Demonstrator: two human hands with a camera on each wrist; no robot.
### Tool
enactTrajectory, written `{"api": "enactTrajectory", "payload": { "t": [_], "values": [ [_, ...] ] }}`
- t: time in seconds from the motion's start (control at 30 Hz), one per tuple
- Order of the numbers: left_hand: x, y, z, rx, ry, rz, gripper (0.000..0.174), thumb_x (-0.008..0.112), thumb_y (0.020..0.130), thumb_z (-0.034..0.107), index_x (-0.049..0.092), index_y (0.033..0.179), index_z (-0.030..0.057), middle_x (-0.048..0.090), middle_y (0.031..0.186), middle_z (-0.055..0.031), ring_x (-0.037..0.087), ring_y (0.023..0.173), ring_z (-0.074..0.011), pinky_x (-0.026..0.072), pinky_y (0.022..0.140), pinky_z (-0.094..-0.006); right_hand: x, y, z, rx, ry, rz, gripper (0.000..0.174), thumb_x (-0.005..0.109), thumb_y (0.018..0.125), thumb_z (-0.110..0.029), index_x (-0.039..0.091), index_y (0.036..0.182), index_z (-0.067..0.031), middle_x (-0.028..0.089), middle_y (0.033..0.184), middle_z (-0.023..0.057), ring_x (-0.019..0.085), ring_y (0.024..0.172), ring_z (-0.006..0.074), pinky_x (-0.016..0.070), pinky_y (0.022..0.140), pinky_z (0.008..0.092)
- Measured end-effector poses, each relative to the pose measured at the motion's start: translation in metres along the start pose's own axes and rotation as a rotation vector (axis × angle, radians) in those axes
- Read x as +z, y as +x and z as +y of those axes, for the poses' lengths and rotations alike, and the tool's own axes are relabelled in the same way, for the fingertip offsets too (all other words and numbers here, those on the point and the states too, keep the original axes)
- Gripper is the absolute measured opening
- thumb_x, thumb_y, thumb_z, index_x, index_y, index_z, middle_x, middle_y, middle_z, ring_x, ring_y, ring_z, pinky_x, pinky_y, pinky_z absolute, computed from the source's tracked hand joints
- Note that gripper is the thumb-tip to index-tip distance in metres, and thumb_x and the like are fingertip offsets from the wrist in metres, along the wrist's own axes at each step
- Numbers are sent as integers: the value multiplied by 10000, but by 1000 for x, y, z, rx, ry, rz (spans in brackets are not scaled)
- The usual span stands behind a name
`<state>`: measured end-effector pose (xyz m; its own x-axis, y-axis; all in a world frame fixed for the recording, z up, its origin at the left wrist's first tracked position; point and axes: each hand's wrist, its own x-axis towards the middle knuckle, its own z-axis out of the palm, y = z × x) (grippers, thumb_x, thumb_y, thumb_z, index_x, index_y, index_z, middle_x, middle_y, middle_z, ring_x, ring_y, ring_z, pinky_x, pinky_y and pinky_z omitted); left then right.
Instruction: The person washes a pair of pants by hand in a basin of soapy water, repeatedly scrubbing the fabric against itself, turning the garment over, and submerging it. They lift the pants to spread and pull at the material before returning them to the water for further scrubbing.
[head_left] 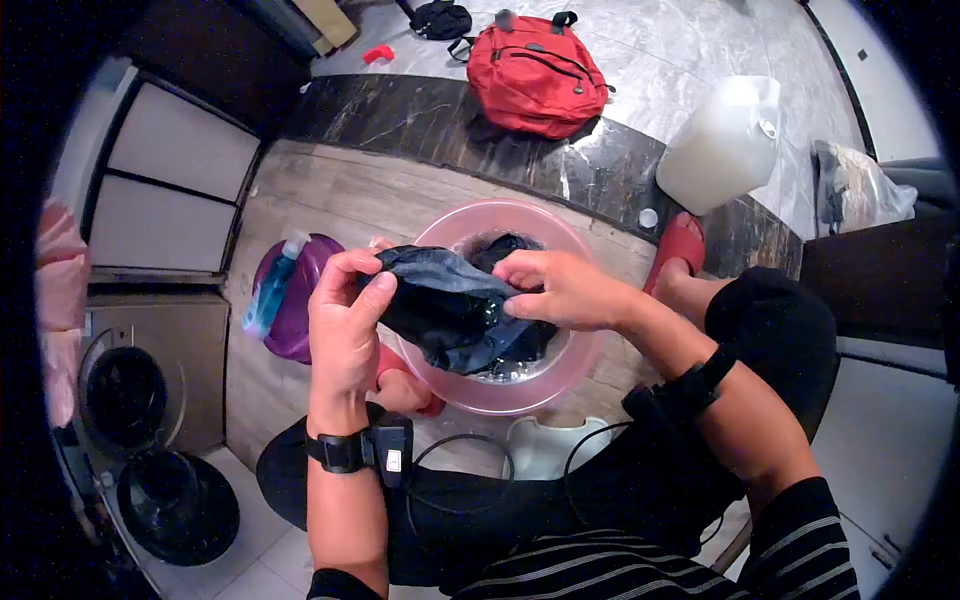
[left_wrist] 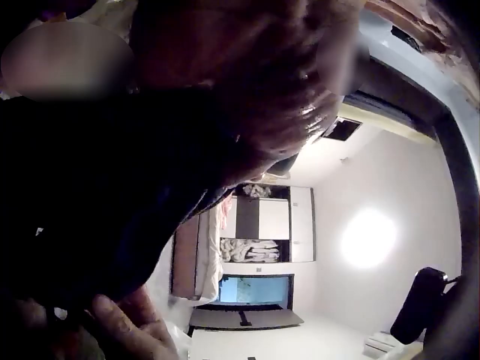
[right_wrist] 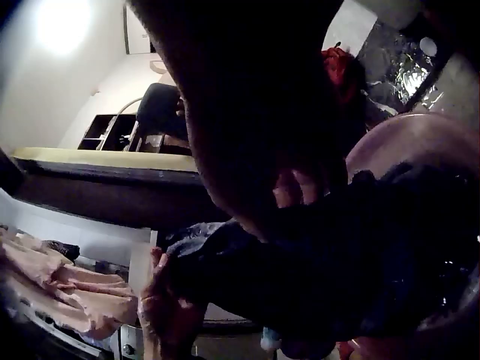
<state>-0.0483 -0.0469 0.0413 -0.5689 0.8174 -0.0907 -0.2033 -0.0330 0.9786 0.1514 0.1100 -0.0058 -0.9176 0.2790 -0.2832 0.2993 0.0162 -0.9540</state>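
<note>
Both hands hold a wet, dark garment [head_left: 440, 300] with grey-blue parts, stretched sideways over a pink basin [head_left: 583, 245] in the head view. My left hand [head_left: 345, 325] pinches its left end between thumb and fingers. At the other end, my right hand [head_left: 575, 290] grips the cloth with thumb and fingertips. More dark cloth [head_left: 505, 247] sits in the basin among suds. In the right wrist view the garment [right_wrist: 322, 262] hangs as a dark sheet, with the left hand [right_wrist: 169, 315] at its far end. What kind of garment it is, I cannot tell.
Left of the basin, a bottle with blue liquid [head_left: 272, 290] lies over a purple basin [head_left: 318, 250]. A red backpack [head_left: 535, 75] and a white plastic jug [head_left: 720, 145] stand beyond. Red slippers [head_left: 680, 245] are on the person's feet, and a round-doored appliance [head_left: 125, 400] stands left.
</note>
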Motion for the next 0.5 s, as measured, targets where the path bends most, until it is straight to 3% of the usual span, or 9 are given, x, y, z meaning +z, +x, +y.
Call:
{"api": "enactTrajectory", "payload": {
  "t": [0.07,0.17,0.27,0.37,0.5],
  "values": [
    [6,-2,5,1,-16,-13,171,668,819,-8,580,950,58,603,1093,-97,555,1035,-181,420,953,-318,3,0,-8,-15,-60,7,315,672,821,-142,567,1089,-16,640,1052,99,597,993,184,463,880,320],
    [8,-5,7,48,-18,-67,183,672,817,-7,581,962,56,598,1105,-96,557,1033,-184,420,954,-318,7,2,-12,1,46,52,248,680,814,-130,561,1008,-33,629,935,48,595,882,137,471,787,288],
    [7,-3,12,61,45,-43,209,677,812,-9,579,987,49,599,1096,-92,557,1017,-173,428,935,-306,-1,11,5,-78,-19,98,189,679,821,-109,504,885,-80,552,782,-17,539,736,73,434,645,240],
    [4,1,10,-6,82,-3,236,687,803,-4,583,1010,43,600,1080,-73,560,991,-145,445,893,-281,-14,11,-7,-70,151,228,250,669,835,-85,422,825,-124,470,727,-56,463,658,32,354,537,203],
    [14,1,10,-58,379,1,230,699,807,38,607,1017,23,605,1006,-35,560,913,-97,451,813,-234,-19,7,-32,-37,229,315,200,629,861,-63,435,865,-114,497,749,-57,441,623,16,311,480,194]
  ]
}}
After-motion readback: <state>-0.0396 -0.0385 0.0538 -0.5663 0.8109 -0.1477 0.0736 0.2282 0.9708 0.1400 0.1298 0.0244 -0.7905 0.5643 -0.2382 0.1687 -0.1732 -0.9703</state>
